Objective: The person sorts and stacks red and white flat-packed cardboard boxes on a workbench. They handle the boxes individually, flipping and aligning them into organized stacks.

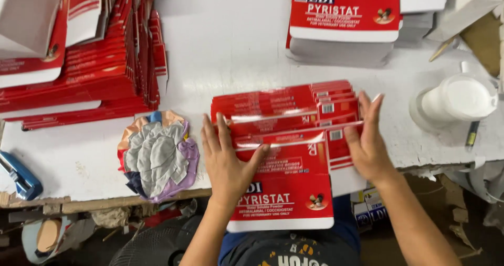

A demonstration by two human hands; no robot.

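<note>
Both hands rest on a fanned batch of flat red cartons (286, 121) lying near the front edge of a white table (231, 45). The left hand (227, 158) lies palm down with its fingers spread over the left side of the fan and its thumb stretched right across the top carton. The right hand (366, 140) stands on edge against the right side of the fan, fingers straight and together, pushing at the carton ends; neither hand pinches anything. The nearest carton (286, 192) hangs past the table edge toward the person; it is red with white lettering, a white band along its bottom and a small round picture at the lower right. The cartons behind it overlap like shingles, each showing a small white barcode patch at its right end. At far left a large slanting heap of the same red cartons (89, 61) leans across the table. At the top stands a squared stack of cartons (344, 22), red face up over grey edges. A bundle of coloured rags (157, 153) lies just left of the left hand, a white lidded tub (457, 100) sits at right, and a blue tool (18, 174) at the left edge.
</note>
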